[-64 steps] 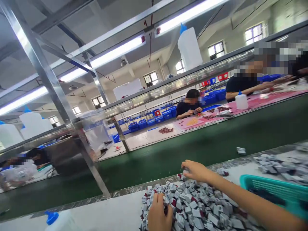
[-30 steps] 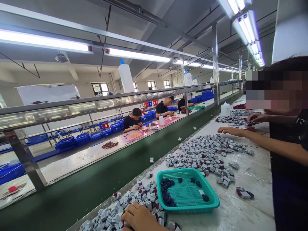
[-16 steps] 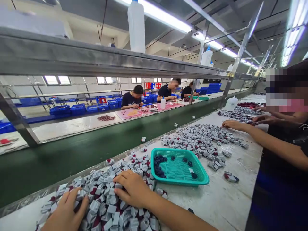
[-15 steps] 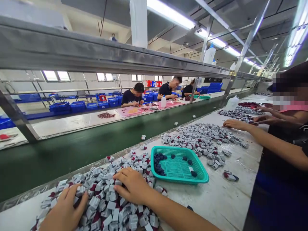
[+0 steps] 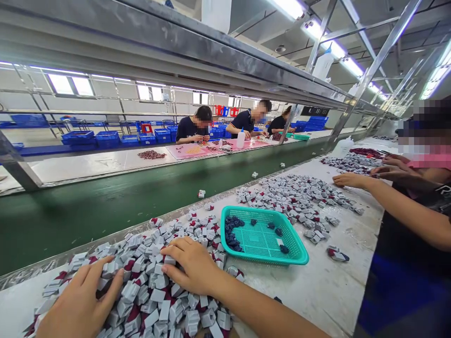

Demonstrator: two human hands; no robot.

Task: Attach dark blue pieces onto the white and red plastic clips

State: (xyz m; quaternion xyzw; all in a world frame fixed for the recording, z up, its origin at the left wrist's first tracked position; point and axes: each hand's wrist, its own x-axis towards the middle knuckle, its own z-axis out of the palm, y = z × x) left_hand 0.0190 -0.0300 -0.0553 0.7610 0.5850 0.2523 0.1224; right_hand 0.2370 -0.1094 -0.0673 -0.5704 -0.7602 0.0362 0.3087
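white worktable (image 5: 317, 291) beside green conveyor belt (image 5: 105, 211), factory line | left hand (image 5: 75, 307) spread flat on grey-and-red piece pile (image 5: 158, 281) | right hand (image 5: 192, 265) open, palm down on it, near teal basket (image 5: 299, 249)

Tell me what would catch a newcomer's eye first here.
Probably the heap of small grey-and-maroon pieces in the foreground, with the left hand and right hand resting on it. Just right of it sits a teal basket holding a few dark pieces, and a green conveyor belt runs behind.
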